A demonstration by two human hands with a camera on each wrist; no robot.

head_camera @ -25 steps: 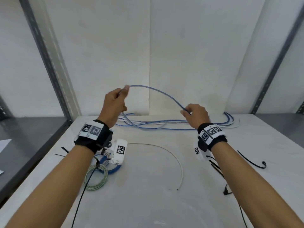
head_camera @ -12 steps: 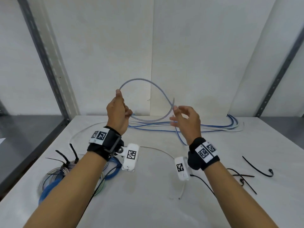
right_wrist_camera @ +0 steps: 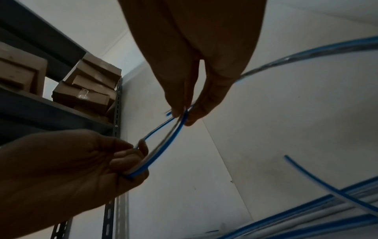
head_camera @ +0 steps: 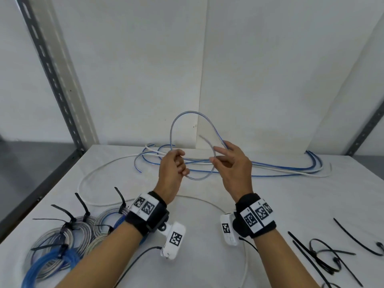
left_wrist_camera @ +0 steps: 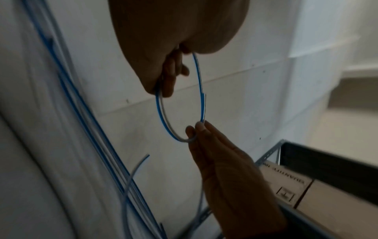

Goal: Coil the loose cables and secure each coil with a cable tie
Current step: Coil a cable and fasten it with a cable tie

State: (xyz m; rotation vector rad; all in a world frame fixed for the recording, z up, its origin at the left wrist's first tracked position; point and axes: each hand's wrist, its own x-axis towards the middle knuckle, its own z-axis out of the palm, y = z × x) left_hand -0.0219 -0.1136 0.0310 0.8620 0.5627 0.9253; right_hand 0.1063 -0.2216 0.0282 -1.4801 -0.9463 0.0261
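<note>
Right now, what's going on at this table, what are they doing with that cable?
A person is winding a blue-and-clear cable into a coil above the white table. The left hand grips the gathered loops, and the right hand pinches the far side. More loose cables lie at the back. Finished, tied coils sit at front left, and spare black cable ties at front right.

Head downward; wrists close, fingerward
</note>
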